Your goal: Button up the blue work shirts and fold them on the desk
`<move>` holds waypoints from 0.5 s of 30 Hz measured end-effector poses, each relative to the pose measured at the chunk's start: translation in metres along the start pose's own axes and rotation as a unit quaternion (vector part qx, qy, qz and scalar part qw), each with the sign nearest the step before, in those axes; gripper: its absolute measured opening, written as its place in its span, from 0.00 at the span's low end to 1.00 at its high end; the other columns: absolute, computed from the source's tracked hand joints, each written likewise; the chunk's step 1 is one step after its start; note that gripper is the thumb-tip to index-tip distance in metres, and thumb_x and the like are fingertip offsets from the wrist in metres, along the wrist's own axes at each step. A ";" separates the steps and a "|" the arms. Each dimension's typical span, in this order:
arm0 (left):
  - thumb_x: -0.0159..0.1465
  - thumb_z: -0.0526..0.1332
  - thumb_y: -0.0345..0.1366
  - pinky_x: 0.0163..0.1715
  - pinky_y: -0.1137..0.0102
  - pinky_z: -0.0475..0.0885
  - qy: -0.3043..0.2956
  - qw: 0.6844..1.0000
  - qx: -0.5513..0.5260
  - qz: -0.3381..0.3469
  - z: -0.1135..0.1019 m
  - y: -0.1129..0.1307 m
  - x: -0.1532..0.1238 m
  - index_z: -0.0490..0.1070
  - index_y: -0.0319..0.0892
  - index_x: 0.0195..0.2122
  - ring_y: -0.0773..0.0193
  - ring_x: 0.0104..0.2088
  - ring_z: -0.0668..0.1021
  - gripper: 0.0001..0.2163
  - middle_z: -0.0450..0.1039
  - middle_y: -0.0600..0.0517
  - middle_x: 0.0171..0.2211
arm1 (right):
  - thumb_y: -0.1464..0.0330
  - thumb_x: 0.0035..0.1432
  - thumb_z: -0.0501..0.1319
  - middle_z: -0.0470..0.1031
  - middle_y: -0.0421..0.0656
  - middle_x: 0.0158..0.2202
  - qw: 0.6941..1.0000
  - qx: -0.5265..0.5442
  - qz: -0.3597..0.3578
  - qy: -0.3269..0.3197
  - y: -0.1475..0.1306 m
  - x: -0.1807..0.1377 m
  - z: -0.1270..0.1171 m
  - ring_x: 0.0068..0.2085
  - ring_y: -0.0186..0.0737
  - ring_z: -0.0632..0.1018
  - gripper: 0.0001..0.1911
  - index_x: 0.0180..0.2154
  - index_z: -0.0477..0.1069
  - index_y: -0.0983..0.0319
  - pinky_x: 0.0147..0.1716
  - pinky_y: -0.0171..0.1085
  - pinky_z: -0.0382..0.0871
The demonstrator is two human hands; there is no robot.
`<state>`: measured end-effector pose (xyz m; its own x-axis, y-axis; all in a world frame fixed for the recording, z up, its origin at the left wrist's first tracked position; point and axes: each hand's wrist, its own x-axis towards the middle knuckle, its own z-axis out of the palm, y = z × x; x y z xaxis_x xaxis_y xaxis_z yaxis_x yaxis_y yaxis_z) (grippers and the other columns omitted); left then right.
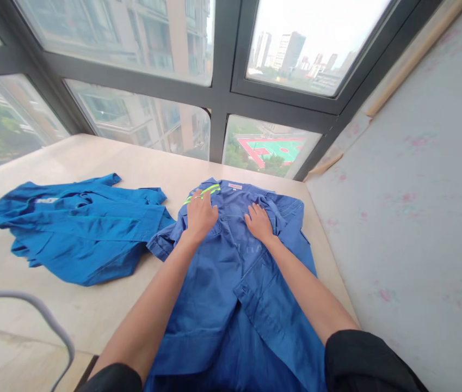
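Note:
A blue work jacket [210,288] lies spread over the wooden surface in front of me, its collar toward the window and its hem hanging near my body. My left hand [202,213] rests on its left shoulder area beside a yellow-green stripe, fingers stretched out. On the right side of the chest, my right hand [259,222] presses flat with fingers extended. A sleeve crosses diagonally down the right front, below my right forearm. The small white label [235,186] shows inside the collar.
A second, brighter blue garment [104,223] lies crumpled on the wooden surface [92,158] at the left. A grey cable [26,296] curves in at lower left. Grey-framed windows [220,65] stand behind, and a flowered wall [414,185] bounds the right side.

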<state>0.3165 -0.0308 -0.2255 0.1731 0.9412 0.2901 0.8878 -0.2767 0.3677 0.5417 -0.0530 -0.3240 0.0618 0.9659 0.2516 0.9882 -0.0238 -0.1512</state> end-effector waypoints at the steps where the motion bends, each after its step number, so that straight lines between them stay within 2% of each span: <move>1: 0.64 0.57 0.36 0.56 0.56 0.66 -0.015 1.000 -0.009 0.012 -0.001 0.005 -0.011 0.62 0.35 0.61 0.46 0.62 0.66 0.24 0.63 0.34 0.61 | 0.64 0.67 0.49 0.61 0.59 0.65 1.000 -0.002 -0.003 -0.010 0.001 0.004 -0.002 0.66 0.55 0.63 0.27 0.61 0.65 0.72 0.65 0.52 0.53; 5: 0.65 0.58 0.39 0.57 0.58 0.66 -0.105 0.992 -0.042 0.060 -0.013 0.017 -0.060 0.61 0.35 0.62 0.49 0.61 0.67 0.25 0.66 0.35 0.59 | 0.64 0.67 0.49 0.60 0.58 0.66 0.999 -0.008 0.001 -0.051 -0.001 0.013 -0.014 0.66 0.54 0.62 0.26 0.62 0.63 0.71 0.65 0.51 0.53; 8: 0.64 0.59 0.43 0.60 0.56 0.64 -0.189 0.977 -0.038 0.091 -0.029 0.018 -0.105 0.63 0.36 0.61 0.46 0.63 0.66 0.26 0.67 0.36 0.59 | 0.65 0.65 0.51 0.58 0.61 0.66 0.999 -0.005 0.014 -0.051 -0.016 0.005 -0.024 0.66 0.57 0.61 0.28 0.63 0.60 0.72 0.64 0.55 0.54; 12: 0.60 0.64 0.47 0.63 0.50 0.58 -0.263 0.961 -0.019 0.079 -0.047 0.017 -0.176 0.58 0.34 0.65 0.41 0.67 0.59 0.36 0.61 0.34 0.64 | 0.64 0.64 0.54 0.57 0.61 0.67 0.998 0.056 -0.016 -0.032 -0.049 -0.033 -0.041 0.67 0.56 0.59 0.32 0.65 0.56 0.72 0.64 0.54 0.53; 15: 0.53 0.71 0.45 0.65 0.48 0.55 -0.284 0.953 -0.014 0.103 -0.049 0.013 -0.223 0.56 0.38 0.67 0.40 0.68 0.55 0.43 0.57 0.35 0.66 | 0.62 0.63 0.54 0.56 0.59 0.67 0.990 0.129 -0.049 -0.028 -0.068 -0.078 -0.058 0.68 0.53 0.58 0.34 0.66 0.54 0.69 0.65 0.53 0.55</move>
<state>0.2683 -0.2536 -0.2419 0.5531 0.8170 -0.1628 0.7991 -0.4651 0.3809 0.4773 -0.1419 -0.2781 -0.0480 0.9731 0.2255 0.9200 0.1310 -0.3695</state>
